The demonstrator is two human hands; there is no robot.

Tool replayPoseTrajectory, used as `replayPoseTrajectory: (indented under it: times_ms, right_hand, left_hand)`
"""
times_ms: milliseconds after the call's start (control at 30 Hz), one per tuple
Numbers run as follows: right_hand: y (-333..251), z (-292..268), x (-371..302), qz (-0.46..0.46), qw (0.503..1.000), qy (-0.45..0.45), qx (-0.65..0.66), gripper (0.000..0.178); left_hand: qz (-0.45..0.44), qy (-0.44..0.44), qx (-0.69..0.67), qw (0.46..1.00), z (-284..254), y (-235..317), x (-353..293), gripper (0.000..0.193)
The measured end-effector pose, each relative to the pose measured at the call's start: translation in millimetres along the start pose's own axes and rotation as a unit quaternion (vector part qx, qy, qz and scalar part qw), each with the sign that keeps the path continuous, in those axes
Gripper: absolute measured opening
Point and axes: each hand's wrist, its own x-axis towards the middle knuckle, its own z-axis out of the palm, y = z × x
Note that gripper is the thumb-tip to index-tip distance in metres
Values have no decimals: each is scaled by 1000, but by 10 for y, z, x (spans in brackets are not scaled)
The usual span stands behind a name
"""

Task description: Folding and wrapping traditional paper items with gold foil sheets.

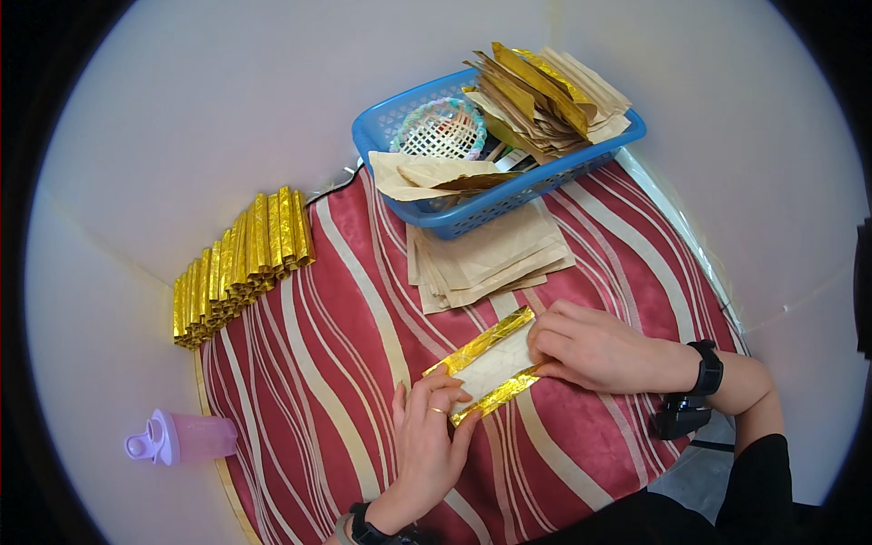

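A sheet of gold foil paper (495, 366) lies slanted on the striped cloth, its two long edges folded inward so gold strips border a pale middle. My left hand (431, 440), with a ring on one finger, grips the near left end between thumb and fingers. At the opposite end, the curled fingers of my right hand (589, 348) pinch the sheet; they hide that end and part of the fold. Just beyond the sheet is a loose stack of flat beige papers (486, 259), partly under the basket's edge.
A blue plastic basket (481, 218) at the back holds more beige and gold papers (545, 100) and a small round woven basket (440, 129). Rows of rolled gold paper (241, 259) are piled at the left. Near the cloth's left edge lies a purple bottle (195, 438).
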Motion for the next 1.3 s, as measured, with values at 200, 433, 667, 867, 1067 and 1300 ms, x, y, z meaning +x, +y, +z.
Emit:
replayPoseTrajectory:
  times_ms: [200, 433, 667, 867, 1067, 1300]
  right_hand:
    - [-37, -93, -1, 28, 998, -46, -38, 20]
    - [42, -79, 39, -76, 983, -26, -166, 42]
    - [95, -51, 15, -84, 986, -30, -144, 38]
    - [69, -81, 57, -67, 994, 3, -86, 31]
    - [127, 59, 79, 15, 996, 81, 36, 21]
    - [-25, -179, 88, 163, 940, -25, 298, 13]
  left_hand:
    - [2, -24, 9, 1000, -35, 7, -15, 24]
    - [34, -45, 50, 997, -15, -26, -40, 30]
    - [134, -7, 207, 969, -45, 86, -44, 30]
    - [286, 68, 374, 880, -22, -58, -64, 25]
    - [303, 54, 356, 882, -100, -80, 10, 17]
    - [272, 91, 154, 946, -125, -218, 115, 24]
